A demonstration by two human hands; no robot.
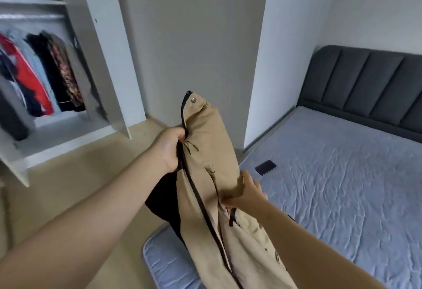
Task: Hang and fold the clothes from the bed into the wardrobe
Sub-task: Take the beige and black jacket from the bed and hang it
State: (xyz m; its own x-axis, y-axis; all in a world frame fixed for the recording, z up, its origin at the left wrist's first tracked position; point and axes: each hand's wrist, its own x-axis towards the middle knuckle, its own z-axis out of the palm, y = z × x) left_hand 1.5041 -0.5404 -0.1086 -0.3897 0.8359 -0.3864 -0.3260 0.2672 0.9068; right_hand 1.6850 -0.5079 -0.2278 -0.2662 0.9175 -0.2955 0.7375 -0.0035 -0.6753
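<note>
A tan jacket [210, 142] with a dark zipper and a metal snap hangs in front of me above the bed's near corner. My left hand [170, 147] grips it by the zipper edge near the collar. Lower down, my right hand [247, 191] holds a fold of the same jacket, fingers partly hidden behind the cloth. A black lining or second dark garment [163, 197] shows behind the jacket. The open wardrobe [75, 128] stands at the left, with several clothes [41, 76] hanging on its rail.
The bed [338, 174] with a grey-blue sheet and a dark padded headboard [365, 87] fills the right side. A black phone [265, 167] lies on the sheet near its left edge. A white wardrobe door [107, 48] stands open. Beige floor lies between wardrobe and bed.
</note>
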